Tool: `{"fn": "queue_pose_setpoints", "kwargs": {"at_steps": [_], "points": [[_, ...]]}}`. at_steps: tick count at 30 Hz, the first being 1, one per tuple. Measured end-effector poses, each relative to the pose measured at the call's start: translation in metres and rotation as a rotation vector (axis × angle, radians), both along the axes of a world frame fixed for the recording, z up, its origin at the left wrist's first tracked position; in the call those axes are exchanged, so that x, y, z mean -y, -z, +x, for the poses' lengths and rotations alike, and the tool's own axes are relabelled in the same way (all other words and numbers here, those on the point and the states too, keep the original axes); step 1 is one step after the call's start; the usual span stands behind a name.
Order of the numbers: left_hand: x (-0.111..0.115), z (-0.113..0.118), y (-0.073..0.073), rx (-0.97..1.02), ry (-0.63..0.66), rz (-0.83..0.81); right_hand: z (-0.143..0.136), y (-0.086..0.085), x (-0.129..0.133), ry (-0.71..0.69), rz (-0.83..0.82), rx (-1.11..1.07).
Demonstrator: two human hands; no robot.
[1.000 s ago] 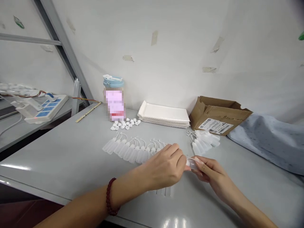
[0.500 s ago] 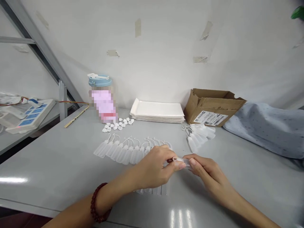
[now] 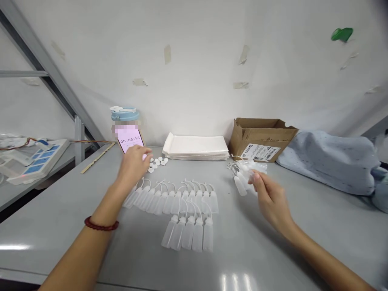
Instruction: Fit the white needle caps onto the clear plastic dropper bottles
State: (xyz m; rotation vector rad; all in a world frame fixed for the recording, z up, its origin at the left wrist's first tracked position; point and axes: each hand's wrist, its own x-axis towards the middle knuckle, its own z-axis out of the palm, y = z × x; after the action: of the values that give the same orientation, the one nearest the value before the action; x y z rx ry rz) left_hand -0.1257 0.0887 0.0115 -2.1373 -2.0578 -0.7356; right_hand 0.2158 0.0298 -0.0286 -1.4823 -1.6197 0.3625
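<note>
My left hand [image 3: 134, 163] is over the left end of the white caps [image 3: 157, 162], in front of a phone [image 3: 130, 138]; its fingers are curled and what they hold, if anything, is hidden. At the pile of loose bottles [image 3: 240, 185] on the right, my right hand [image 3: 269, 194] pinches a translucent bottle [image 3: 251, 176]. A long row of capped bottles [image 3: 169, 202] with thin white loops lies across the middle. Several more capped bottles [image 3: 188, 233] form a shorter row nearer to me.
Stacked white envelopes [image 3: 197, 146] lie by the wall, with an open cardboard box [image 3: 262, 139] and pale blue cloth [image 3: 327, 161] to their right. A blue-lidded container [image 3: 125, 115] stands behind the phone. A wooden strip [image 3: 97, 158] lies at left.
My hands have parted from the bottle between them. The left went back and left to the caps, the right to the loose pile. The near row is now uncovered, and the view has shifted.
</note>
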Motion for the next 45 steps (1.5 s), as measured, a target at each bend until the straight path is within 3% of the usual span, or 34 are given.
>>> {"fn": "queue_pose_setpoints", "kwargs": {"at_steps": [2, 5, 13, 19, 24, 31, 45], "points": [[-0.006, -0.022, 0.003, -0.018, -0.076, -0.07, 0.01, 0.004, -0.011, 0.038, 0.063, 0.129], [-0.01, -0.031, 0.01, -0.037, -0.095, -0.159, 0.018, 0.012, -0.025, 0.059, 0.113, 0.218], [-0.014, -0.021, 0.013, -0.11, -0.028, -0.268, 0.026, 0.022, -0.039, 0.113, 0.166, 0.31], [-0.01, -0.017, 0.014, -0.148, 0.024, -0.246, 0.028, 0.025, -0.043, 0.125, 0.186, 0.398], [-0.007, -0.014, 0.013, -0.148, 0.01, -0.215, 0.025, 0.023, -0.038, 0.111, 0.208, 0.45], [-0.009, -0.02, 0.014, -0.119, -0.102, -0.144, 0.024, 0.021, -0.035, 0.113, 0.237, 0.48], [-0.014, -0.018, 0.014, -0.192, -0.037, -0.223, 0.016, 0.016, -0.028, 0.081, 0.25, 0.423]]}}
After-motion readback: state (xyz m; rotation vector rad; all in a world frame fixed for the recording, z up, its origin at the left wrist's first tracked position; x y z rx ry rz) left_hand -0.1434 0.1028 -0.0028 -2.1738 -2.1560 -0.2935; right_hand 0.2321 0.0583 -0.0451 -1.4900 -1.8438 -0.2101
